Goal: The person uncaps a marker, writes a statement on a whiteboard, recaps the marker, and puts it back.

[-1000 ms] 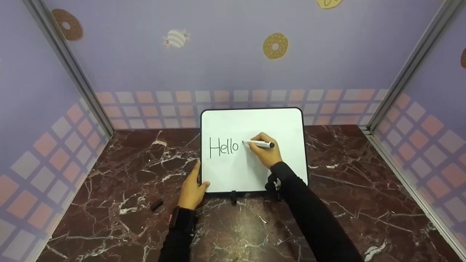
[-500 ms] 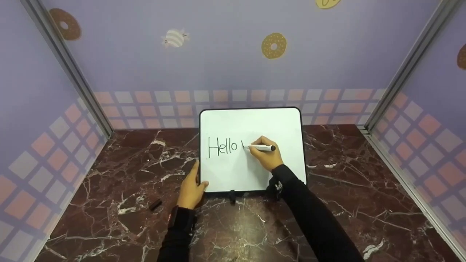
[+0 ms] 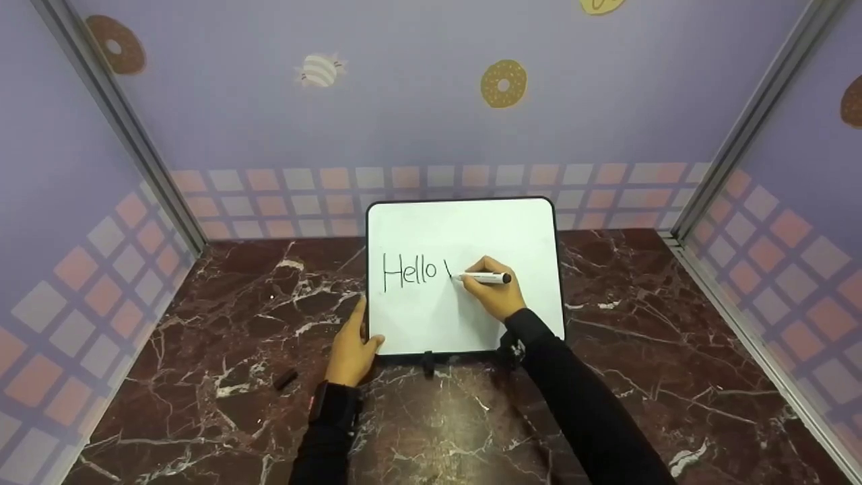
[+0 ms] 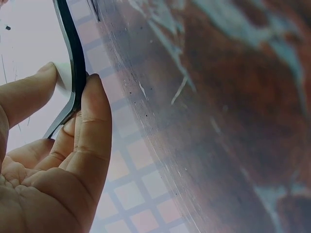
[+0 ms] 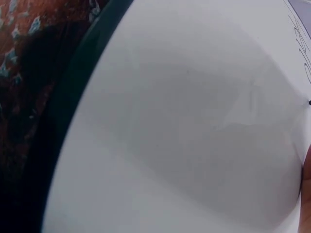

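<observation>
Lilac walls printed with doughnuts and sweets, with a band of pink and grey checks along the bottom, close in a dark red marble worktop (image 3: 202, 350) veined in white. Near the back of it stands a small whiteboard (image 3: 465, 229) with a black rim and rounded corners, leaning toward the rear wall. On it is the word "Hello" (image 3: 409, 271) in thin black letters, and just to its right a short slanted stroke.

The person's right hand (image 3: 497, 291) rests on the board, its fingers curled round a white marker (image 3: 486, 277) with a black end. The marker lies nearly level, its tip touching the board at the foot of that stroke. The right wrist view shows little beyond the white surface, its dark rim and a sliver of lettering.

The left hand (image 3: 351, 350) grips the board's lower left corner. In the left wrist view the thumb (image 4: 29, 92) presses on the white face while the fingers (image 4: 92, 131) wrap behind the rim, pinching it between them. Both arms wear black sleeves.

A small black marker cap (image 3: 286, 378) lies on the worktop to the left of the left hand, apart from it.
</observation>
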Action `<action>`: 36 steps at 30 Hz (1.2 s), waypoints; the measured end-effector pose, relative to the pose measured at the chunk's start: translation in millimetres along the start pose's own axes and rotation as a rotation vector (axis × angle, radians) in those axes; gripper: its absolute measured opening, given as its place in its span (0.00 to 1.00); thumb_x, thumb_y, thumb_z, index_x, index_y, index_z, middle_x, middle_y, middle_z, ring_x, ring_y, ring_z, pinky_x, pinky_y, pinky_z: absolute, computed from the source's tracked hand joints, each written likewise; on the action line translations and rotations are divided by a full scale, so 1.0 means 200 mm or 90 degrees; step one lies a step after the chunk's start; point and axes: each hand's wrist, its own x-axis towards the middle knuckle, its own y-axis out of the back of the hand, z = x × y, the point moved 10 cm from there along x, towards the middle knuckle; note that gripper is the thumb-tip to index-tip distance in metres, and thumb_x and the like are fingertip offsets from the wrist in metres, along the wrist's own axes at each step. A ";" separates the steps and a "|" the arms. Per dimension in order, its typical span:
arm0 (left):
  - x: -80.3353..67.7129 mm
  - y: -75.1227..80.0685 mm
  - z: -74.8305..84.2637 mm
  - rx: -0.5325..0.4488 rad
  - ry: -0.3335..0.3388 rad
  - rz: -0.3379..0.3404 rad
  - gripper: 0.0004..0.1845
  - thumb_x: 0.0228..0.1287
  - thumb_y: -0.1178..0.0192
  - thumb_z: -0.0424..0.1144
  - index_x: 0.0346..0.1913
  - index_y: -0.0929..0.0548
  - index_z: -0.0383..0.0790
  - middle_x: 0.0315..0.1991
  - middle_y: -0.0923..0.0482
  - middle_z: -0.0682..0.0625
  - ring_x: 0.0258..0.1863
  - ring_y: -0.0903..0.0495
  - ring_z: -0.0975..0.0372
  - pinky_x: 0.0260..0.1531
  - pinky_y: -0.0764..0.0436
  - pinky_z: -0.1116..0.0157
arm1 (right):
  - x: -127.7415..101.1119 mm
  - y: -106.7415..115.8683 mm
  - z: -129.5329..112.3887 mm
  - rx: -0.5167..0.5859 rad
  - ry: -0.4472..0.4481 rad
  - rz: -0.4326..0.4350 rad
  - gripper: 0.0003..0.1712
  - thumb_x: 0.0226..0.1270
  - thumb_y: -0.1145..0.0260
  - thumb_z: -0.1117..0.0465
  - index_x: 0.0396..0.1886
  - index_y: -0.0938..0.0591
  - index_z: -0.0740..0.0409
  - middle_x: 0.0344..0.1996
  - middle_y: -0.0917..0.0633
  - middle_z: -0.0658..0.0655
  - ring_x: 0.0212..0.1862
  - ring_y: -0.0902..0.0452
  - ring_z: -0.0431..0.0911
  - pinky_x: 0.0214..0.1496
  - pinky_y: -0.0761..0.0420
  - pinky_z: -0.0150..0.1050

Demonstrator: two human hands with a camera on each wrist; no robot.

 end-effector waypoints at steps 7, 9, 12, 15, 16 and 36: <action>0.00 0.00 0.01 -0.003 0.000 -0.003 0.42 0.65 0.38 0.32 0.78 0.47 0.42 0.62 0.28 0.30 0.61 0.26 0.40 0.60 0.26 0.44 | 0.00 0.00 0.00 0.004 0.007 -0.005 0.04 0.59 0.33 0.63 0.32 0.17 0.61 0.30 0.14 0.57 0.29 0.24 0.43 0.32 0.23 0.33; 0.00 0.00 0.00 0.001 0.003 -0.003 0.42 0.65 0.38 0.33 0.78 0.47 0.42 0.58 0.25 0.30 0.58 0.24 0.41 0.58 0.24 0.45 | 0.00 0.00 0.00 0.003 0.011 -0.001 0.05 0.59 0.33 0.64 0.32 0.16 0.62 0.30 0.14 0.57 0.28 0.24 0.43 0.31 0.24 0.33; 0.00 0.00 0.01 0.000 0.007 -0.001 0.42 0.65 0.37 0.33 0.78 0.47 0.43 0.49 0.21 0.32 0.50 0.22 0.44 0.53 0.23 0.47 | 0.00 0.01 0.01 0.002 0.010 0.004 0.05 0.58 0.33 0.64 0.32 0.16 0.62 0.29 0.14 0.57 0.28 0.25 0.43 0.31 0.24 0.32; 0.00 0.00 0.01 0.004 0.004 0.004 0.42 0.65 0.37 0.33 0.78 0.46 0.43 0.46 0.21 0.34 0.46 0.22 0.46 0.51 0.23 0.48 | 0.01 0.01 0.01 0.005 0.008 0.006 0.05 0.58 0.33 0.64 0.31 0.16 0.62 0.29 0.14 0.57 0.28 0.25 0.43 0.31 0.24 0.32; 0.00 0.00 0.01 0.003 0.005 0.004 0.42 0.65 0.37 0.33 0.78 0.46 0.43 0.45 0.22 0.34 0.44 0.22 0.46 0.49 0.23 0.48 | 0.01 0.01 0.01 0.007 0.006 0.005 0.05 0.58 0.33 0.63 0.31 0.16 0.62 0.29 0.14 0.57 0.28 0.25 0.43 0.30 0.25 0.32; 0.00 0.01 0.01 -0.020 -0.020 0.015 0.41 0.64 0.37 0.32 0.77 0.44 0.43 0.56 0.24 0.28 0.53 0.22 0.42 0.57 0.25 0.44 | 0.02 0.01 0.01 0.015 0.007 0.011 0.03 0.59 0.32 0.64 0.31 0.16 0.60 0.27 0.15 0.54 0.27 0.26 0.41 0.30 0.26 0.31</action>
